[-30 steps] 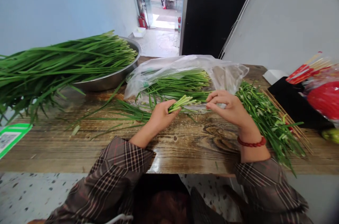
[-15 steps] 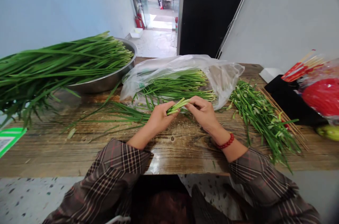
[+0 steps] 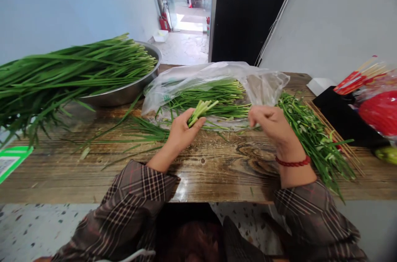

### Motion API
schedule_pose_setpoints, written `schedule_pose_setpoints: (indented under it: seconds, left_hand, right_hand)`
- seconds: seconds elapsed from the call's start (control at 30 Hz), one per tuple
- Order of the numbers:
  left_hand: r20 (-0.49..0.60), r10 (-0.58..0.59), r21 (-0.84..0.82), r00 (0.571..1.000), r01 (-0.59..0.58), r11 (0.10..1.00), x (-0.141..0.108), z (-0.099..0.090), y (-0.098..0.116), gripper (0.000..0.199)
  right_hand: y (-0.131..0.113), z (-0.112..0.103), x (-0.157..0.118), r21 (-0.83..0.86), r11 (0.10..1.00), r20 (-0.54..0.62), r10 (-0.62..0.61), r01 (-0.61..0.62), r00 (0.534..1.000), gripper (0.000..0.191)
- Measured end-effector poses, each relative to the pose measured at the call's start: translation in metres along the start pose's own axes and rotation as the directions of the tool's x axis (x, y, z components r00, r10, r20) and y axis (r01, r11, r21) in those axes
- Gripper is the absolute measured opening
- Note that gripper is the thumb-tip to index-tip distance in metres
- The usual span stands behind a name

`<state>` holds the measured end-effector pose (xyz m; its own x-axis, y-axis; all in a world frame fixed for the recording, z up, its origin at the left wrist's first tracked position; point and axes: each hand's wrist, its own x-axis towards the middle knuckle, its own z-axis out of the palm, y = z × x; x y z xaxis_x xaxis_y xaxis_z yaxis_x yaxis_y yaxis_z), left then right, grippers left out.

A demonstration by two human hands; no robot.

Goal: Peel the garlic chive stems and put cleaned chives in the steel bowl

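A small bunch of garlic chives [image 3: 203, 109] is wrapped in my left hand [image 3: 183, 127], its pale stem ends pointing up and to the right and its leaves trailing left over the table. My right hand [image 3: 269, 123], with a red bead bracelet on the wrist, is apart from the bunch. Its fingers are curled closed, and what they may hold is hidden. Just behind my hands, more chives [image 3: 217, 94] lie in an opened clear plastic bag [image 3: 263, 84]. Beside my right hand spreads a heap of loose chive scraps [image 3: 310, 142].
On the left, a steel basin [image 3: 124, 96] carries a large pile of chives [image 3: 77, 70] hanging over its rim. At the right stand a black box [image 3: 331, 113] with skewers and a red plastic-wrapped bundle [image 3: 380, 113]. A green-and-white card [image 3: 14, 160] lies at the left of the wooden table [image 3: 214, 179].
My right hand has left the chive stem ends and moved right toward the scrap heap, its fingers curled. My left hand keeps the bunch, now tilted a little more upward.
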<state>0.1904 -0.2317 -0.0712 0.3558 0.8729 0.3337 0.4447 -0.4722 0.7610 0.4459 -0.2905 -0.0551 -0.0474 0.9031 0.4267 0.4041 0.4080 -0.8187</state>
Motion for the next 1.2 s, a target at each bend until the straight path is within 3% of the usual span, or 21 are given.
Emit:
schedule_pose_setpoints:
  seconds: [0.07, 0.13, 0.23, 0.37, 0.47, 0.6, 0.77, 0.9, 1.07, 1.13, 1.2]
  left_hand:
    - [-0.072, -0.013, -0.033, 0.997, 0.011, 0.999, 0.001, -0.004, 0.001, 0.025]
    - [-0.152, -0.021, -0.033, 0.988, 0.016, 0.999, 0.001, -0.008, 0.002, 0.025]
    - [-0.263, 0.019, 0.056, 0.965, -0.004, 0.998, 0.000, -0.012, 0.001, 0.025]
    - [-0.327, 0.233, 0.231, 0.916, -0.162, 0.959, -0.003, -0.015, -0.006, 0.018]
    - [-0.249, 0.345, 0.349, 0.905, -0.248, 0.904, -0.004, -0.014, -0.013, 0.021]
    - [-0.099, 0.290, 0.386, 0.952, -0.232, 0.893, -0.003, -0.009, -0.012, 0.024]
    - [0.008, 0.276, 0.227, 0.961, -0.271, 0.935, 0.000, -0.002, -0.012, 0.025]
    - [0.196, 0.250, 0.211, 0.948, -0.290, 0.934, 0.000, 0.002, -0.013, 0.032]
    - [0.312, 0.166, 0.284, 0.936, -0.259, 0.923, -0.002, 0.002, -0.012, 0.033]
    - [0.271, 0.136, 0.330, 0.953, -0.225, 0.917, -0.002, 0.000, -0.014, 0.028]
    - [0.197, 0.112, 0.343, 0.974, -0.176, 0.923, 0.000, -0.001, -0.017, 0.023]
  right_hand:
    - [-0.002, -0.007, -0.002, -0.134, 0.986, 0.299, -0.051, 0.095, 0.953, 0.026]
    - [0.000, -0.004, -0.002, -0.209, 0.965, 0.412, -0.060, 0.158, 0.909, 0.014]
    - [0.008, 0.010, 0.000, -0.274, 0.950, 0.337, -0.053, 0.151, 0.940, 0.013]
    - [0.019, 0.031, 0.000, -0.420, 0.896, 0.237, -0.044, 0.143, 0.971, 0.014]
    - [0.024, 0.042, 0.000, -0.586, 0.796, 0.250, 0.002, 0.150, 0.968, 0.015]
    - [0.024, 0.049, 0.000, -0.666, 0.725, 0.279, 0.021, 0.178, 0.960, 0.011]
    - [0.014, 0.050, 0.000, -0.432, 0.893, 0.148, -0.068, 0.126, 0.987, 0.010]
    - [0.004, 0.058, -0.001, -0.304, 0.942, 0.015, -0.144, 0.142, 0.989, 0.013]
    - [0.007, 0.056, 0.003, -0.240, 0.971, -0.153, -0.031, -0.006, 0.988, 0.021]
    - [0.015, 0.041, 0.006, -0.193, 0.977, -0.303, 0.031, -0.093, 0.953, 0.023]
    - [0.028, 0.021, 0.009, -0.103, 0.979, -0.492, 0.103, -0.175, 0.864, 0.028]
